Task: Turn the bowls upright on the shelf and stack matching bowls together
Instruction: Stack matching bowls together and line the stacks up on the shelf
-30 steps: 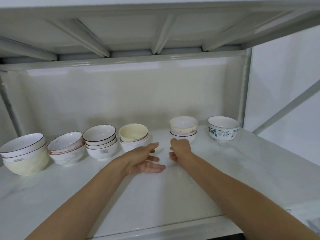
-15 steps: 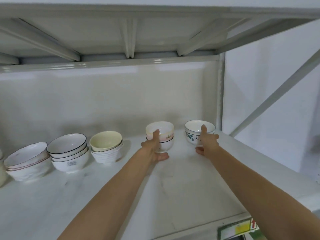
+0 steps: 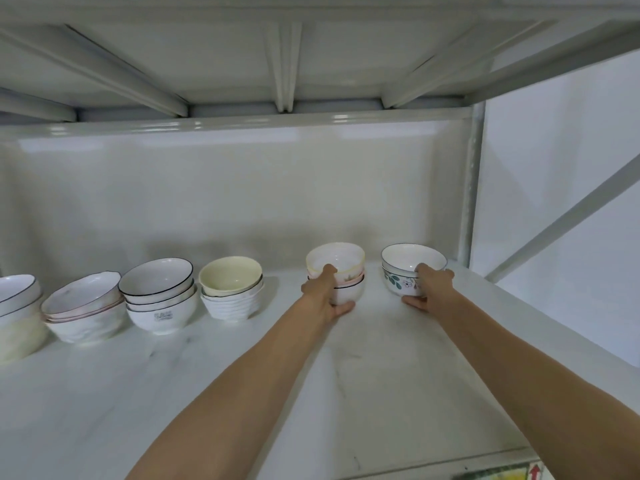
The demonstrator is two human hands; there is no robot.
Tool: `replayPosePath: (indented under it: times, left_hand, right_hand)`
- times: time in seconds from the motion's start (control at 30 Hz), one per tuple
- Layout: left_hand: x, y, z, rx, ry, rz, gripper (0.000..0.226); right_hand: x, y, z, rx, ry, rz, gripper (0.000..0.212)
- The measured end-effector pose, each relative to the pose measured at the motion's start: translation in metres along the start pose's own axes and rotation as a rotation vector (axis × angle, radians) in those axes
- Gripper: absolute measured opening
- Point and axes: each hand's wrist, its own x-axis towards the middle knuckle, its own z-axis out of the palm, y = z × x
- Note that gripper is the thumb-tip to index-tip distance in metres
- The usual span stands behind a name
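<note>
Upright bowls stand in a row along the back of the white shelf (image 3: pixel 363 393). My left hand (image 3: pixel 323 294) grips the stack of small pink-trimmed bowls (image 3: pixel 341 263), thumb over the top rim and fingers under the base. My right hand (image 3: pixel 433 289) holds the leaf-patterned bowl (image 3: pixel 403 271) at the far right, thumb on its rim. To the left stand a cream bowl stack (image 3: pixel 230 287), a black-rimmed stack (image 3: pixel 157 294), a pink-rimmed stack (image 3: pixel 83 311) and a large stack (image 3: pixel 15 313) cut by the left edge.
The shelf above (image 3: pixel 311 53) hangs low over the bowls. A metal upright post (image 3: pixel 472 188) and a diagonal brace (image 3: pixel 568 216) close the right end. A coloured label (image 3: pixel 502 474) sits on the shelf's front edge.
Both hands have reached forward from the shelf's middle to the two right-hand bowls and closed on them. The view has shifted right.
</note>
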Motion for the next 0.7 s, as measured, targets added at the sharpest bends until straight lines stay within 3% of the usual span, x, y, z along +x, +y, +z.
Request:
replayPosePath:
  times: [0.23, 0.7]
  left_hand:
    - [-0.004, 0.001, -0.031, -0.049, -0.010, 0.004, 0.058]
    - [-0.009, 0.008, -0.063, -0.107, 0.017, 0.030, 0.048]
  right_hand:
    - [-0.022, 0.015, 0.033, -0.026, -0.095, -0.005, 0.054]
    - [-0.043, 0.038, 0.082, -0.024, -0.129, -0.035, 0.056]
